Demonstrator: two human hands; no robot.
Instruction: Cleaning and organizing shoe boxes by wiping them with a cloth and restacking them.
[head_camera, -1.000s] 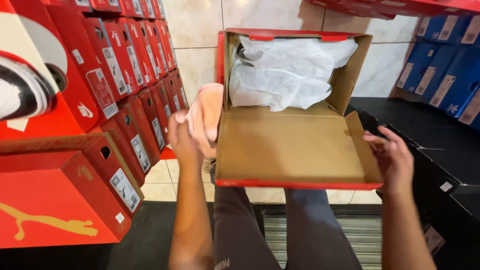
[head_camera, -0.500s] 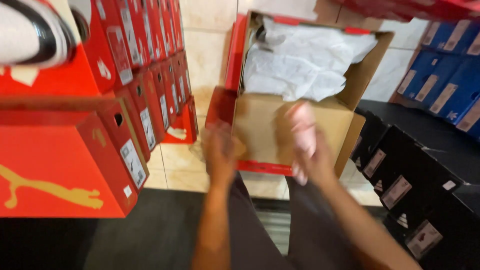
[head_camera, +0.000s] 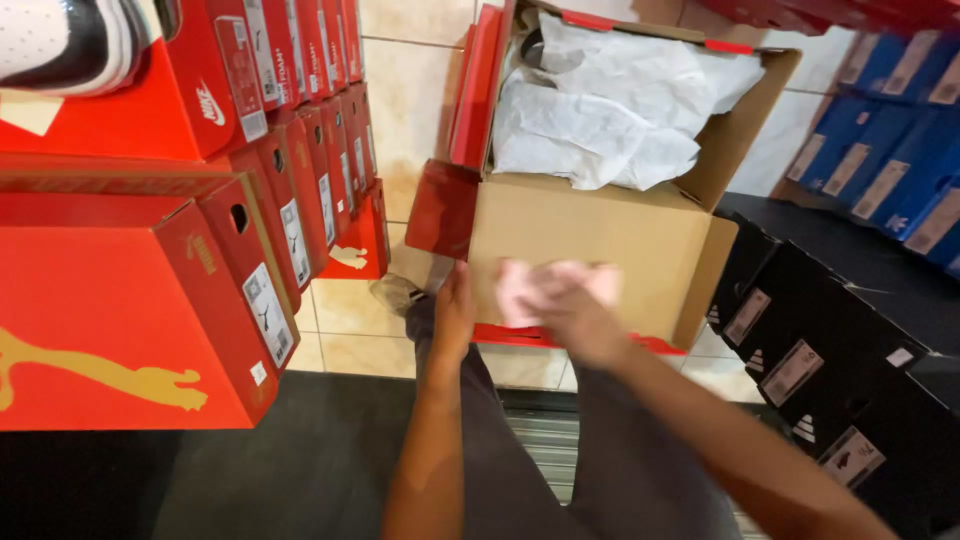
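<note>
Stacks of red cardboard shoe boxes stand to the person's left and black ones to the right, and between them an open red-and-brown cardboard shoe box rests on the person's lap, its long axis running away from them. Crumpled white tissue paper fills its far half. The right hand, blurred so I cannot tell its grip, lies on the bare near flap, nearer than the left hand, fingers together against the left edge.

Stacked red shoeboxes, black boxes, blue boxes, tiled floor
</note>
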